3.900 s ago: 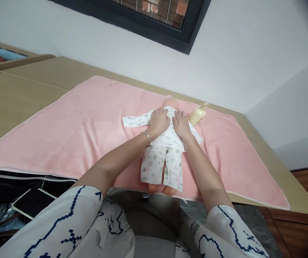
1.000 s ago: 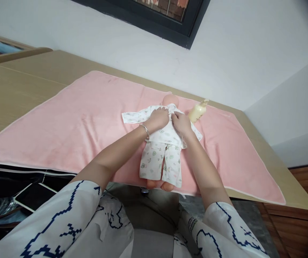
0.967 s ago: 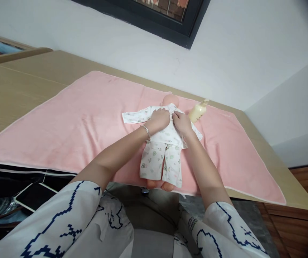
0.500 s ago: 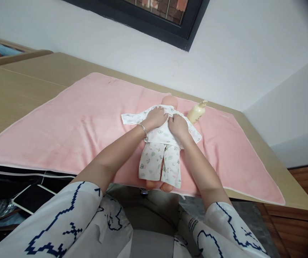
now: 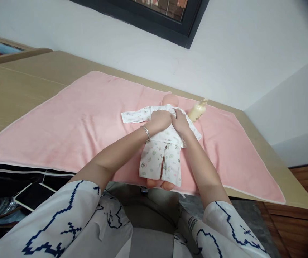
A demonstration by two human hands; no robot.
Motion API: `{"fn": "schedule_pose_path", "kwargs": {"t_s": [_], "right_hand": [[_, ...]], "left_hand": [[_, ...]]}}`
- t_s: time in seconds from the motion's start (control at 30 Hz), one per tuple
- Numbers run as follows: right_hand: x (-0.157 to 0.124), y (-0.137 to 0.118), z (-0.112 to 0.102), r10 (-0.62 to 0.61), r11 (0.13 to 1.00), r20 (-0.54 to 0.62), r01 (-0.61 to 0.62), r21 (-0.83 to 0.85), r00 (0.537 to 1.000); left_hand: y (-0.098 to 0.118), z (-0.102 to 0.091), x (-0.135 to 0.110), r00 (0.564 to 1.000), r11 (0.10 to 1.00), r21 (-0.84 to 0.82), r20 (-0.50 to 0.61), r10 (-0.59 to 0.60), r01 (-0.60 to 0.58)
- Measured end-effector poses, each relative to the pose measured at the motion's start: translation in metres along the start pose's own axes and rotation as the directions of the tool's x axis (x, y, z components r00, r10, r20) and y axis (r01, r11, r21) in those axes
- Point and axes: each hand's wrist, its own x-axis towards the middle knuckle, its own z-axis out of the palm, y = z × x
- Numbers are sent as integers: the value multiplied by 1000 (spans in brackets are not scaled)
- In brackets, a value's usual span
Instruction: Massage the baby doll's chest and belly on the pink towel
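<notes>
A baby doll [image 5: 170, 100] lies on a pink blanket [image 5: 102, 107], its head at the far side and its feet toward me. It wears a white printed top [image 5: 167, 136] and matching trousers [image 5: 152, 161]. My left hand [image 5: 159, 120], a silver bangle at its wrist, is closed over the chest of the top with fingers curled into the cloth. Close beside it, my right hand [image 5: 181, 122] pinches the top near the middle of the chest. The fingertips of both hands are partly hidden. One sleeve stretches flat to the left.
A yellowish bottle [image 5: 197, 111] lies tilted on the blanket, right of the doll's head. Beneath is a wooden table [image 5: 297, 195], backed by a white wall with a dark window frame [image 5: 188, 36]. A phone-like dark slab [image 5: 34, 196] is below the table's left front.
My left hand has gone from fingers spread on the doll's chest to curled, shifting slightly right toward my right hand. My right hand has moved slightly, with its fingers reaching farther up the top.
</notes>
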Motion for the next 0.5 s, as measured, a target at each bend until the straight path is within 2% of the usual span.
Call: {"fn": "schedule_pose_path", "kwargs": {"t_s": [0.33, 0.4, 0.5], "right_hand": [[-18, -37, 0, 86, 976, -17, -88, -198, 996], [-18, -37, 0, 58, 978, -14, -60, -200, 998], [-13, -27, -3, 17, 993, 34, -12, -120, 999]], "left_hand": [[-37, 24, 26, 994, 993, -111, -104, 25, -36], [-39, 25, 28, 992, 993, -100, -119, 47, -59], [-33, 18, 24, 996, 998, -60, -86, 21, -26]]}}
